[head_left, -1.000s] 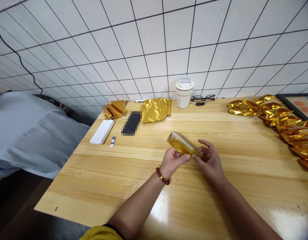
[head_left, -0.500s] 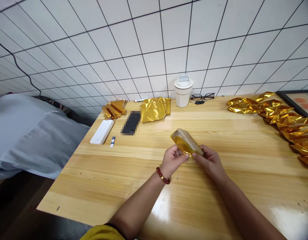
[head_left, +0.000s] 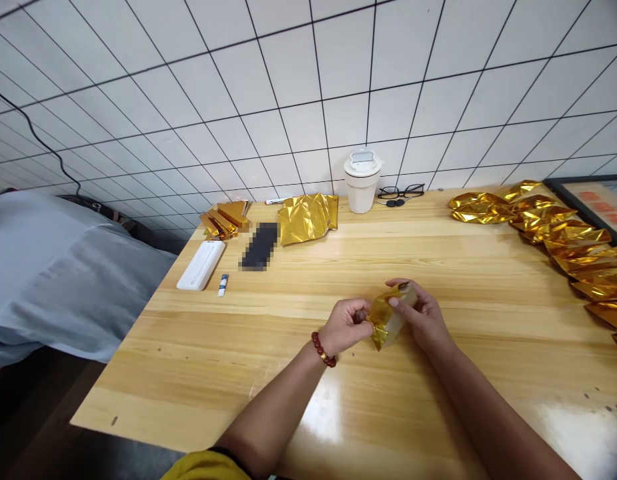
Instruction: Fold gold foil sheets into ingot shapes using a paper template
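Observation:
A small gold foil piece (head_left: 388,320) with a pale, plain side is held above the wooden table (head_left: 213,373). My right hand (head_left: 422,317) grips its upper right end, thumb on the near face and fingers behind. At its left edge my left hand (head_left: 345,323) pinches the foil between thumb and fingers. A red bead bracelet (head_left: 323,350) circles the left wrist. Flat gold foil sheets (head_left: 304,219) lie beyond the hands, near the wall, and a row of crumpled gold foil shapes (head_left: 553,230) runs along the right side.
Near the wall stand a white lidded cup (head_left: 362,183), black glasses (head_left: 402,192) and a marker (head_left: 275,201). Folded gold strips (head_left: 225,220), a blurred dark rectangle (head_left: 259,247), a white power bank (head_left: 201,265) and a small tube (head_left: 223,285) lie left. Grey cloth (head_left: 78,273) hangs beyond the left edge.
The foil piece has turned and now slants down to the left. My right hand has moved up to its upper end, while my left hand stays at its left edge. The view has shifted slightly.

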A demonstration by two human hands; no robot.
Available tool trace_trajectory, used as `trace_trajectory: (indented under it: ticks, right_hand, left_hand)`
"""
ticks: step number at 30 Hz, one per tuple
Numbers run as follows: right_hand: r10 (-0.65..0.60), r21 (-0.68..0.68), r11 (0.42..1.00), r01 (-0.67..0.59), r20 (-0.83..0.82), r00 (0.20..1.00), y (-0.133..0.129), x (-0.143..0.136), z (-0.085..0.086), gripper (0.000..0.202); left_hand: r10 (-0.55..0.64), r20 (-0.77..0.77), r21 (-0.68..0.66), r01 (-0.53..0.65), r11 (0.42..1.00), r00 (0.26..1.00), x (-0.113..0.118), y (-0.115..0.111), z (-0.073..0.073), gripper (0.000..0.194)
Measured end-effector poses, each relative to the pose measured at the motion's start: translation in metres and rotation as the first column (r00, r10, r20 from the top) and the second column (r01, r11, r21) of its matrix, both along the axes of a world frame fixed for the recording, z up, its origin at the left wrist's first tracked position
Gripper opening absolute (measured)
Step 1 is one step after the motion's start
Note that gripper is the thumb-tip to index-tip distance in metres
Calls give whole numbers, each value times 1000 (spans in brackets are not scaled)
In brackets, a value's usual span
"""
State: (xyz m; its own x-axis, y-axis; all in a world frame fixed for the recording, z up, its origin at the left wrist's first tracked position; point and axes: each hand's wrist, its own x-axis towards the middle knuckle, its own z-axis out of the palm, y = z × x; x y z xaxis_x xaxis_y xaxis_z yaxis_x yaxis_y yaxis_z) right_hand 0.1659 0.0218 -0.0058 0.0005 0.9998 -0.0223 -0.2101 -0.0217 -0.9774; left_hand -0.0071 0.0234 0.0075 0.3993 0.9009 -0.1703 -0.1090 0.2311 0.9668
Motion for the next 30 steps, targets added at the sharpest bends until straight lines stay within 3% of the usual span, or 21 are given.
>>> trace_trajectory:
  ticks: [6, 10, 17, 24, 30]
  right_hand:
    - [-107, -58, 993, 101, -118, 987, 3, 0, -3, 29]
    - [-90, -54, 995, 83, -129, 988, 1, 1, -1, 34]
    - [-104, -62, 994, 94, -175, 979, 3, 4, -3, 20]
    - [-158, -80, 986, 144, -212, 964, 5, 3, -1, 17]
    - [-167, -66, 985, 158, -178, 970, 5, 4, 0, 14]
  left_hand:
    - [197, 48, -10, -197, 980, 979, 2, 1, -2, 28]
    - [277, 84, -52, -274, 960, 957, 3, 2, -4, 29]
    - [232, 178, -68, -223, 972, 956, -1, 3, -6, 33]
    - [176, 104, -27, -175, 984, 979, -1, 0, -1, 30]
    - [153, 174, -75, -142, 987, 973, -3, 2, -3, 31]
